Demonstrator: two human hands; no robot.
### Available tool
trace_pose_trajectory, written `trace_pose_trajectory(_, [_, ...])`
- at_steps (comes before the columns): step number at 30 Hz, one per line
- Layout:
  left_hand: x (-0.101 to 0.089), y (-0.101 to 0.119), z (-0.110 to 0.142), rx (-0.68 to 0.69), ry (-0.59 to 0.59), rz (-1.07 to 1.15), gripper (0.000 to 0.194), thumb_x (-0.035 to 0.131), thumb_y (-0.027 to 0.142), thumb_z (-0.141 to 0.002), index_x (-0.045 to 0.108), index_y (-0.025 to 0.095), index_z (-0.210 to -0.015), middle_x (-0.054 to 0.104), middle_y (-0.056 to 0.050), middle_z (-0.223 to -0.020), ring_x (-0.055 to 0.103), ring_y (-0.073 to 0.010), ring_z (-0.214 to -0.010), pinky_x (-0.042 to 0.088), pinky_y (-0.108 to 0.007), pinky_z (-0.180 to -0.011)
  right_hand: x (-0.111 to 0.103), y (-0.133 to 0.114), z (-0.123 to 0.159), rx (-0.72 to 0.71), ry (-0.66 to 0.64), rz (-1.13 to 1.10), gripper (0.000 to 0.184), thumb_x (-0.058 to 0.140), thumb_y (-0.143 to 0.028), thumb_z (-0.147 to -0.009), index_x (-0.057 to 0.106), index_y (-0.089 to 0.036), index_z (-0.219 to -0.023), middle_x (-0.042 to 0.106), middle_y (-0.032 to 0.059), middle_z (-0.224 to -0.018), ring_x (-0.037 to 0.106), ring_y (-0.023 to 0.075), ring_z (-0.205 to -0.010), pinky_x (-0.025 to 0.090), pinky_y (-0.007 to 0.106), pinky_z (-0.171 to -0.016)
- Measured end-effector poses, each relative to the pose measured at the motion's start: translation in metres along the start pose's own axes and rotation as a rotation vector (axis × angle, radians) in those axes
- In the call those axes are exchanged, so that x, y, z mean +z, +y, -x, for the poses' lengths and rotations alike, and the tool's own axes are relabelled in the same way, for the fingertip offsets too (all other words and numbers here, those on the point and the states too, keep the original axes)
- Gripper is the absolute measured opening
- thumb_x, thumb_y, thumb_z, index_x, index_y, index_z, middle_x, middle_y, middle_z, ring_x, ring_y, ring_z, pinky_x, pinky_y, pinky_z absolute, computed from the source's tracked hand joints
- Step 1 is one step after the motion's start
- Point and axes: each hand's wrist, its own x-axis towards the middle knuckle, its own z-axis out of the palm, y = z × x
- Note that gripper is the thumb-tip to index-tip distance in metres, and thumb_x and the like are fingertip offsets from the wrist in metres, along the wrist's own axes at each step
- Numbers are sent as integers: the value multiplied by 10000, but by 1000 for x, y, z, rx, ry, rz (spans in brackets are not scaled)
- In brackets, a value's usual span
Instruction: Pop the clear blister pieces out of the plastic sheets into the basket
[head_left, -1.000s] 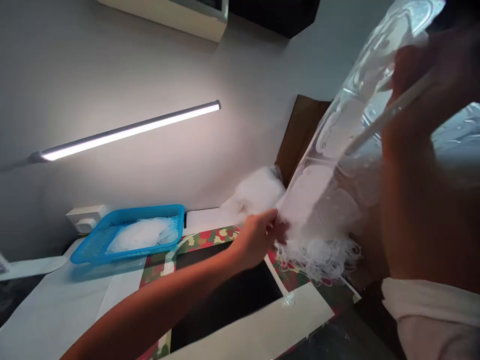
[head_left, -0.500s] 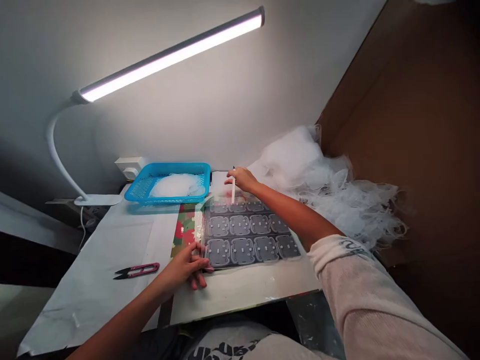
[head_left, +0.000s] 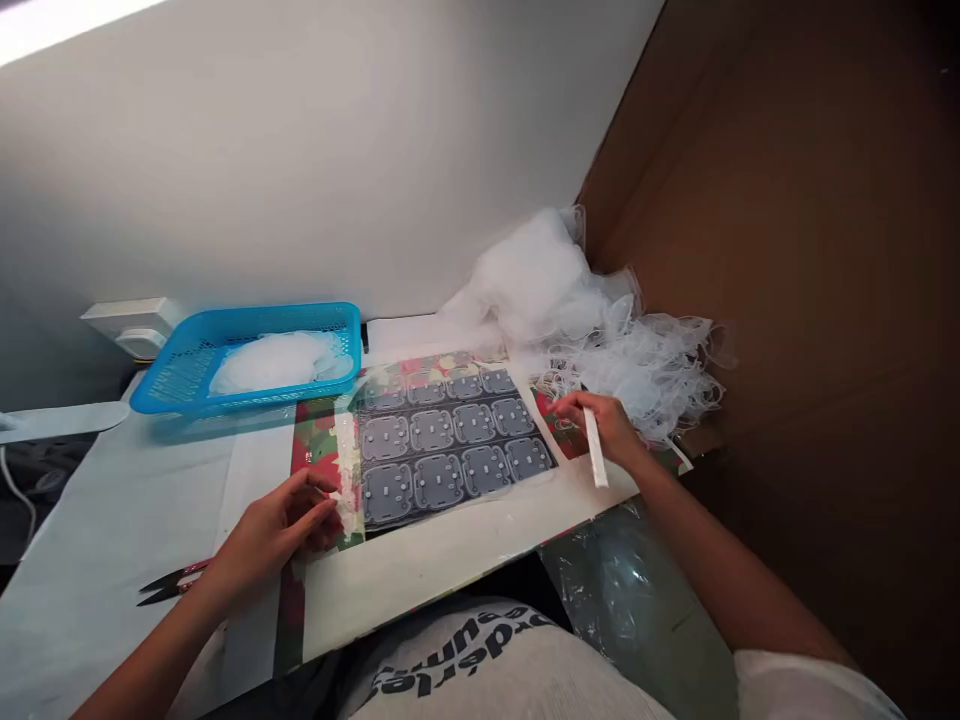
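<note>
The right hand (head_left: 611,428) grips a white stick (head_left: 596,450) beside the clear sheet (head_left: 437,482), which lies on the table (head_left: 97,530) (a blue basket (head_left: 241,401) sits behind, leftward), while the left hand (head_left: 279,528), loosely open, is near its left edge.

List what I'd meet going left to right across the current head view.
White oblong lamp base, blue rectangular plastic basket, clear plastic sheet with rounded-square shapes, flat white stick held in the right hand.
</note>
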Motion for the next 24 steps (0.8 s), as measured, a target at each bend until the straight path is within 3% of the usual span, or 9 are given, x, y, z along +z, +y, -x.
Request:
trace_pose_trajectory(3, [-3, -10, -3, 264, 83, -297, 390, 602, 579, -834, 602, 215, -974, 691, -61, -879, 661, -223, -803, 539, -344, -721, 9, 17, 41, -61, -115, 0, 254, 621, -430, -874, 713, -210, -963, 715, 94, -1134, 669, 279, -1008, 524, 417, -860])
trace_pose_trajectory(7, [0, -27, -15, 626, 134, -672, 500, 684, 575, -776, 640, 258, -1160, 616, -104, -1263, 531, -319, -1220, 428, -493, -1026, 27, 28, 63, -193, -169, 87, 380, 747, -396, -781, 675, -246, -1122, 596, 94, -1358, 566, 312, -1219, 458, 498, -1015])
trace_pose_trajectory(10, [4, -34, -25, 669, 143, -763, 574, 607, 574, -844, 548, 242, -1308, 571, -123, -1352, 512, -307, -1268, 431, -489, -1040, 34, 31, 61, -210, -108, 112, 342, 704, -361, -828, 664, -245, -1148, 598, 93, -1354, 592, 292, -1192, 484, 478, -999])
trace_pose_trajectory(15, [3, -35, -34, 685, 150, -826, 611, 564, 606, -856, 529, 232, -1337, 561, -125, -1374, 527, -309, -1267, 458, -476, -1029, 33, 31, 46, -219, -77, 95, 276, 693, -329, -836, 681, -221, -1090, 647, 111, -1283, 627, 284, -1149, 499, 460, -986])
trace_pose_trajectory(19, [-3, -38, -34, 735, 137, -843, 662, 602, 621, -821, 526, 225, -1346, 550, -138, -1390, 536, -323, -1261, 487, -488, -1000, 29, 25, 46, -222, -145, 40, 282, 761, -351, -764, 678, -211, -994, 620, 128, -1319, 616, 292, -1165, 512, 445, -952])
trace_pose_trajectory(21, [-4, -39, -34, 760, 143, -840, 606, 595, 599, -839, 558, 230, -1318, 564, -134, -1379, 552, -317, -1247, 506, -484, -980, 28, 24, 49, -229, -202, 19, 263, 777, -355, -745, 666, -209, -933, 570, 129, -1379, 584, 295, -1208, 515, 438, -939])
trace_pose_trajectory(24, [-2, -35, -32, 842, 187, -836, 360, 567, 494, -904, 677, 243, -1138, 625, -104, -1310, 606, -281, -1186, 536, -445, -950, 29, 25, 51, -235, -220, 8, 109, 690, -303, -827, 646, -206, -805, 570, 114, -1378, 571, 284, -1219, 505, 441, -947])
